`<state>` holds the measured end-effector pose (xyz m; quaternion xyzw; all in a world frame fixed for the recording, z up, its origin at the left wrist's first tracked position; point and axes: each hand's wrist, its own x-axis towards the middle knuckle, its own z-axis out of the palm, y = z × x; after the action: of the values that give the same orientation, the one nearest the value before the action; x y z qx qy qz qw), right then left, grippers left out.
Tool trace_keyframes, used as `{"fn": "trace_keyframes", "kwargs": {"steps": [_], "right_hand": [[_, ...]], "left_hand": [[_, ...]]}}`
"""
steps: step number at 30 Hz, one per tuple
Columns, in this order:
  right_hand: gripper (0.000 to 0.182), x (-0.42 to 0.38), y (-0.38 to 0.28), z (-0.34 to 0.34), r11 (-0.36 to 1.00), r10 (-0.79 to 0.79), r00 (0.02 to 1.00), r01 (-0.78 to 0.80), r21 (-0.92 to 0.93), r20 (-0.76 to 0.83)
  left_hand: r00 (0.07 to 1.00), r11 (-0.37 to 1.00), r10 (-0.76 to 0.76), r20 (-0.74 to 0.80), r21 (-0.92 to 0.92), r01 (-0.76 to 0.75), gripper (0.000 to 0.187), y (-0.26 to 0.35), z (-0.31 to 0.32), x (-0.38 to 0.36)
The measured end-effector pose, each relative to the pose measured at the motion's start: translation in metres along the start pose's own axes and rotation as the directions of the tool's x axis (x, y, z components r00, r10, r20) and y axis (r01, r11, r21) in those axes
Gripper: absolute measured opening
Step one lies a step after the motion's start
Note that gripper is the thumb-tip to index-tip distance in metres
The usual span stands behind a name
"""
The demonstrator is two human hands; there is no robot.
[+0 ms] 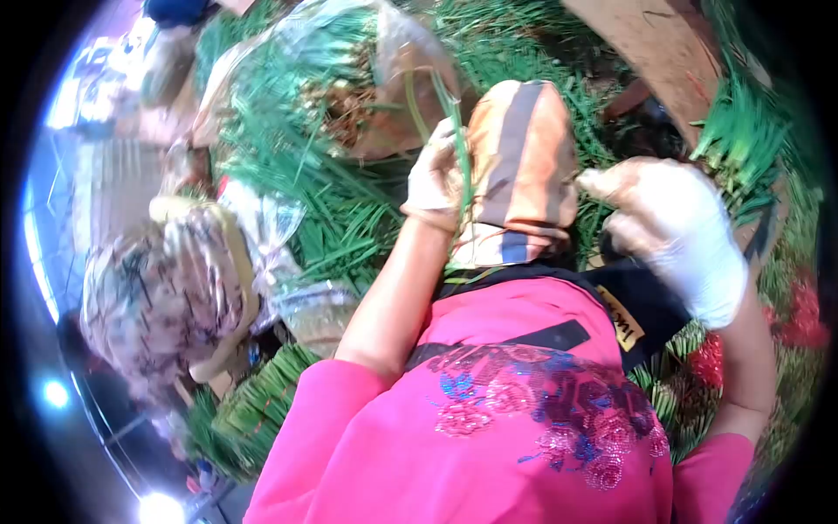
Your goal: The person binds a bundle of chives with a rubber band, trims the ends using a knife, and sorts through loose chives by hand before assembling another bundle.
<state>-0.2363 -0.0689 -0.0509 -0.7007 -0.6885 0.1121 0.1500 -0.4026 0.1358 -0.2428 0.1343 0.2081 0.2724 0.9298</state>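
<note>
My left hand [434,179], in a pale glove, is raised in front of my pink top and is closed on a few thin green stalks [460,140] that stick up past its fingers. Right beside it is an orange and grey striped cloth [521,166]. My right hand [676,236], in a white glove, has its fingers curled together, with the fingertips at the cloth's right edge. I cannot tell whether it pinches anything.
Loose green stalks [288,148] cover the surface ahead. A clear plastic bag [349,79] of greens lies at the top. Tied green bundles [253,410] are at lower left. A person in a patterned head covering [166,288] is at left. Something red [799,314] is at right.
</note>
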Motion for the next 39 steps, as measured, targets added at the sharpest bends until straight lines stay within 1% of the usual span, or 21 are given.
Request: {"fn": "trace_keyframes", "kwargs": {"steps": [8,12,13,15,16,17,19,20,21,23,24,25,27,29,30,31,32,33,34,36,39], "right_hand": [[0.046,0.057,-0.077,0.136,0.958,-0.269,0.93,0.286,-0.033,0.251],[0.025,0.062,-0.069,0.165,0.963,-0.259,0.958,0.245,0.113,0.126],[0.021,0.061,-0.067,0.148,0.94,-0.242,0.97,0.224,0.259,0.037],[0.015,0.053,-0.051,0.135,0.886,-0.053,0.998,0.065,0.46,-0.038],[0.01,0.049,-0.04,0.128,0.87,0.005,0.985,0.08,0.487,-0.171],[0.012,0.049,-0.036,0.109,0.743,0.167,0.986,-0.113,0.66,-0.019],[0.01,0.052,-0.028,0.079,0.405,0.401,0.886,-0.4,0.822,0.233],[0.012,0.053,-0.025,0.072,0.391,0.424,0.869,-0.428,0.815,0.253],[0.013,0.054,-0.023,0.063,0.51,0.375,0.915,-0.337,0.791,0.149],[0.014,0.056,-0.021,0.044,0.718,0.257,0.964,-0.145,0.68,-0.067],[0.014,0.052,-0.019,0.032,0.679,0.282,0.959,-0.19,0.709,-0.014],[0.013,0.048,-0.014,0.017,0.638,0.306,0.951,-0.232,0.734,0.035],[0.013,0.039,0.012,-0.007,0.681,0.425,0.873,-0.133,0.72,-0.241],[0.019,0.021,0.043,-0.043,0.469,0.592,0.745,-0.008,0.883,-0.307],[0.025,0.017,0.056,-0.047,0.547,0.587,0.72,-0.015,0.837,-0.37],[0.032,0.016,0.065,-0.042,0.657,0.552,0.724,-0.073,0.75,-0.414],[0.038,0.014,0.069,-0.029,0.888,0.4,0.785,-0.204,0.413,-0.474],[0.045,0.013,0.069,-0.013,0.961,0.244,0.855,-0.278,-0.008,-0.458],[0.052,0.014,0.06,0.002,0.949,0.175,0.9,-0.263,-0.175,-0.399],[0.049,0.015,0.027,0.005,0.865,0.35,0.896,-0.198,0.461,-0.273],[0.031,0.003,0.005,-0.013,0.295,0.475,0.868,-0.006,0.955,-0.141]], "left_hand": [[0.987,0.984,-0.151,-0.055,-0.108,0.144,0.036,0.001,-0.005,0.0],[0.941,0.963,-0.265,0.208,0.002,0.271,0.044,0.016,-0.029,0.001],[0.957,0.941,-0.287,0.046,0.199,0.273,0.045,0.025,-0.024,-0.009],[0.963,0.69,-0.163,-0.214,0.673,0.266,0.044,0.038,-0.037,-0.011],[0.989,0.392,0.095,0.109,0.91,-0.138,0.045,0.043,-0.046,-0.022],[0.881,-0.184,0.346,0.323,0.944,-0.274,0.048,0.052,-0.025,-0.044],[0.838,-0.061,0.178,0.516,0.856,-0.513,0.051,0.062,0.019,-0.064],[0.857,0.116,0.052,0.513,0.849,-0.515,0.048,0.054,0.047,-0.075],[0.832,-0.01,-0.118,0.541,0.838,-0.546,0.042,0.051,0.051,-0.075],[0.891,0.025,-0.271,0.365,0.928,-0.373,0.037,0.042,0.067,-0.079],[0.912,0.044,-0.183,0.368,0.93,-0.366,0.034,0.04,0.063,-0.079],[0.951,0.143,-0.277,0.134,0.985,-0.097,0.032,0.049,0.066,-0.083],[0.955,0.131,-0.108,0.277,0.956,-0.263,0.029,0.049,0.03,-0.077],[0.983,0.478,-0.141,-0.115,0.862,0.17,0.027,0.065,0.048,-0.093],[0.99,0.452,-0.131,-0.052,0.885,0.106,0.028,0.066,0.054,-0.094],[0.993,0.463,-0.107,-0.038,0.883,0.083,0.031,0.063,0.062,-0.094],[0.996,0.456,-0.07,0.057,0.89,-0.019,0.033,0.052,0.075,-0.086],[0.991,0.402,-0.053,0.123,0.911,-0.091,0.034,0.051,0.085,-0.079],[0.996,0.486,-0.052,0.078,0.873,-0.044,0.037,0.051,0.104,-0.083],[0.971,0.483,-0.14,0.194,0.869,-0.104,0.038,0.038,0.14,-0.075],[0.894,0.326,-0.407,0.187,0.944,-0.049,0.03,0.001,0.182,-0.055]]}}
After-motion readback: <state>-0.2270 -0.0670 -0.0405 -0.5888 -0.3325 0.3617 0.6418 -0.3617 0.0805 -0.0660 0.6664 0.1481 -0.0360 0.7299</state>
